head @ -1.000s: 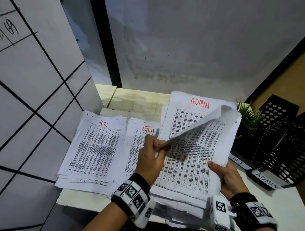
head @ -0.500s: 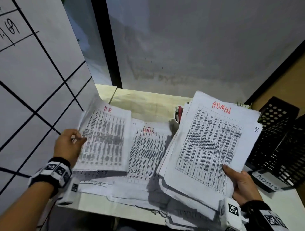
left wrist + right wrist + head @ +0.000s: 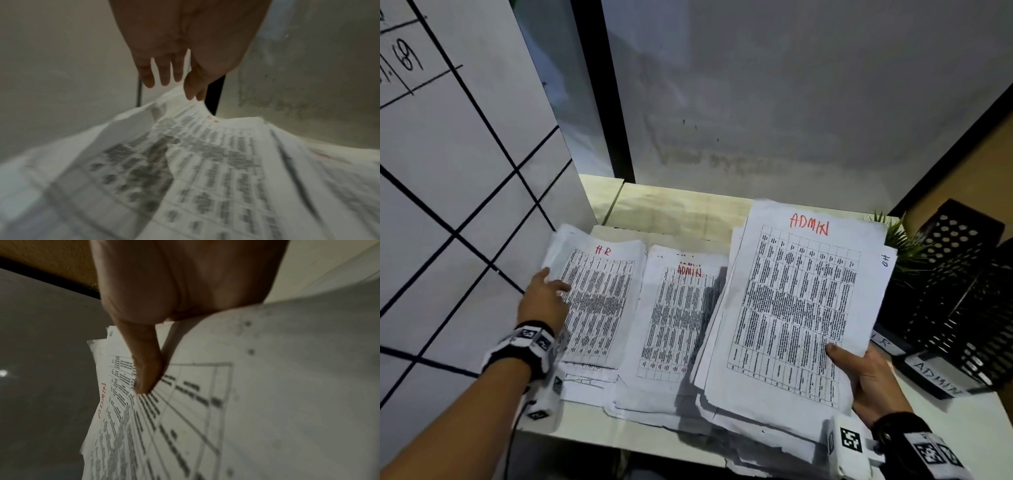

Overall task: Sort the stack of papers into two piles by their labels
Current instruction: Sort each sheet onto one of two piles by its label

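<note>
On the left of the table lies the pile labelled HR (image 3: 602, 308), and beside it a pile labelled ADMIN (image 3: 678, 322). My left hand (image 3: 548, 294) lies over the HR pile's left edge, its fingers (image 3: 164, 73) straight and spread above the top sheet (image 3: 205, 162), holding nothing. My right hand (image 3: 863, 380) grips the lower right corner of the unsorted stack (image 3: 801, 308), whose top sheet reads ADMIN. The thumb (image 3: 146, 369) presses on that top sheet (image 3: 236, 402); the other fingers are hidden under the stack. The stack is tilted up from the table.
Black mesh trays (image 3: 962, 291) stand at the right with an ADMIN tag (image 3: 938, 377) and an HR tag (image 3: 881, 342) in front. A small green plant (image 3: 900, 240) sits behind the stack. A white gridded board (image 3: 448, 205) rises close on the left, a grey wall behind.
My left hand took the HR sheet off the stack, carried it left, laid it on the HR pile and let go. The stack's top sheet now reads ADMIN.
</note>
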`<action>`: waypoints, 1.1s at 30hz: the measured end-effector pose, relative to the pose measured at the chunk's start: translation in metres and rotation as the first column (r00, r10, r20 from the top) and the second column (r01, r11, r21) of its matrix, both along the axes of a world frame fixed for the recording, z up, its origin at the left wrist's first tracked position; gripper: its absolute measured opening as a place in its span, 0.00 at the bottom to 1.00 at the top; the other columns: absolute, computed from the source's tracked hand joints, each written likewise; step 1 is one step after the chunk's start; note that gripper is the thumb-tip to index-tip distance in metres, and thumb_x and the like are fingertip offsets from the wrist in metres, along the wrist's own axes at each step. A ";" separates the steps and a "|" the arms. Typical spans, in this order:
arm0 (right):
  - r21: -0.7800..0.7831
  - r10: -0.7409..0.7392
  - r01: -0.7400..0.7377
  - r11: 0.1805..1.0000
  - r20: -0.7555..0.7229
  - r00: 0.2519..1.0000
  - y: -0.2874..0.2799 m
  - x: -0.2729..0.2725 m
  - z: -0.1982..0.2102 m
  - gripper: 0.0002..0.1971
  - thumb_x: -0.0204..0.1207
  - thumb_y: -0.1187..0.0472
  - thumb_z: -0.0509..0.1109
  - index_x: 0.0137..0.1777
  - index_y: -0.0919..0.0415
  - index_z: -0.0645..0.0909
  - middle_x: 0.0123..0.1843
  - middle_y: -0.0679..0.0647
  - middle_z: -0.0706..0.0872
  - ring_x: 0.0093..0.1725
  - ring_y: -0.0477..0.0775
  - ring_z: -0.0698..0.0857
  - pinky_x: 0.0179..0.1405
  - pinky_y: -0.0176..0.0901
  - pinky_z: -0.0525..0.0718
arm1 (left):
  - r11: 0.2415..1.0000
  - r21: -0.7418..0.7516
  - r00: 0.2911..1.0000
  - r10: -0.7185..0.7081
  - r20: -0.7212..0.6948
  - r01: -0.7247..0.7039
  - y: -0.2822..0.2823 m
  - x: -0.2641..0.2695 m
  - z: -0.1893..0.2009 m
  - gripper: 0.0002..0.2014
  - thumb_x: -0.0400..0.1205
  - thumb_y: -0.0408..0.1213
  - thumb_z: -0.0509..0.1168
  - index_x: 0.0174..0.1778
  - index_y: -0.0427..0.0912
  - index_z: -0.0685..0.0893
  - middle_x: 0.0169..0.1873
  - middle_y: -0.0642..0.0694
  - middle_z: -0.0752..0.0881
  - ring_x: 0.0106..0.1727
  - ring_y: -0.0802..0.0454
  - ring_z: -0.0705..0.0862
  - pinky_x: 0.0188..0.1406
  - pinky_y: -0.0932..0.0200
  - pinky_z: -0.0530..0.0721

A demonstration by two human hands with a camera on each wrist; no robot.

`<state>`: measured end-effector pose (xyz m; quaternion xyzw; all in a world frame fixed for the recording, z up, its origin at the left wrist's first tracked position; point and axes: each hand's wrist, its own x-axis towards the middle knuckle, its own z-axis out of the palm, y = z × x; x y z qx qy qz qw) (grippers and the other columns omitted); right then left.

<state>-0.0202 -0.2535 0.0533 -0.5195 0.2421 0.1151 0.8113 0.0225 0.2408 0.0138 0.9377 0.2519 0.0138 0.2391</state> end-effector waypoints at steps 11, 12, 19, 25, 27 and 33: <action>-0.024 0.048 -0.048 0.999 0.007 0.999 0.003 0.002 0.000 0.25 0.65 0.74 0.70 0.65 0.74 0.79 0.55 0.71 0.89 0.47 0.67 0.91 0.37 0.53 0.90 | 0.741 -0.587 0.914 -0.088 0.395 0.325 -0.198 0.010 0.050 0.06 0.77 0.37 0.73 0.48 0.45 0.86 0.46 0.50 0.87 0.41 0.65 0.84 0.39 0.69 0.81; -0.032 0.050 -0.050 0.998 0.003 0.999 0.002 0.002 -0.002 0.25 0.65 0.74 0.70 0.65 0.75 0.78 0.55 0.72 0.89 0.46 0.68 0.91 0.37 0.54 0.90 | 0.706 -0.645 0.931 -0.056 0.361 0.293 -0.209 0.012 0.053 0.06 0.76 0.38 0.75 0.46 0.45 0.86 0.43 0.49 0.88 0.38 0.61 0.84 0.37 0.69 0.82; -0.040 0.061 -0.061 0.997 0.004 0.998 -0.001 0.002 -0.003 0.24 0.65 0.76 0.70 0.64 0.76 0.79 0.54 0.73 0.89 0.45 0.69 0.91 0.36 0.55 0.89 | 0.681 -0.704 0.961 0.003 0.276 0.200 -0.234 0.019 0.057 0.10 0.69 0.34 0.80 0.38 0.41 0.85 0.33 0.49 0.84 0.32 0.58 0.80 0.34 0.71 0.80; -0.064 0.078 -0.076 0.995 0.024 0.997 0.003 0.004 -0.006 0.24 0.64 0.76 0.71 0.63 0.75 0.79 0.55 0.73 0.89 0.45 0.69 0.91 0.39 0.56 0.90 | 0.721 -0.667 0.952 0.034 0.305 0.188 -0.236 0.017 0.052 0.06 0.73 0.31 0.75 0.44 0.44 0.87 0.35 0.50 0.86 0.34 0.60 0.83 0.37 0.69 0.80; -0.071 0.079 -0.076 0.995 0.032 0.996 0.004 0.005 -0.007 0.24 0.63 0.75 0.72 0.62 0.74 0.80 0.53 0.71 0.90 0.44 0.67 0.91 0.38 0.55 0.90 | 0.738 -0.626 0.931 -0.010 0.364 0.253 -0.235 0.012 0.051 0.11 0.77 0.31 0.71 0.54 0.44 0.85 0.37 0.50 0.87 0.38 0.58 0.84 0.41 0.66 0.83; -0.085 0.081 -0.076 0.993 0.050 0.995 0.005 0.007 -0.009 0.24 0.61 0.76 0.72 0.60 0.73 0.80 0.50 0.69 0.91 0.42 0.65 0.91 0.36 0.53 0.89 | 0.843 -0.270 0.748 -0.211 0.629 0.465 -0.230 -0.008 0.043 0.13 0.79 0.29 0.69 0.59 0.45 0.87 0.35 0.46 0.91 0.28 0.56 0.84 0.30 0.58 0.86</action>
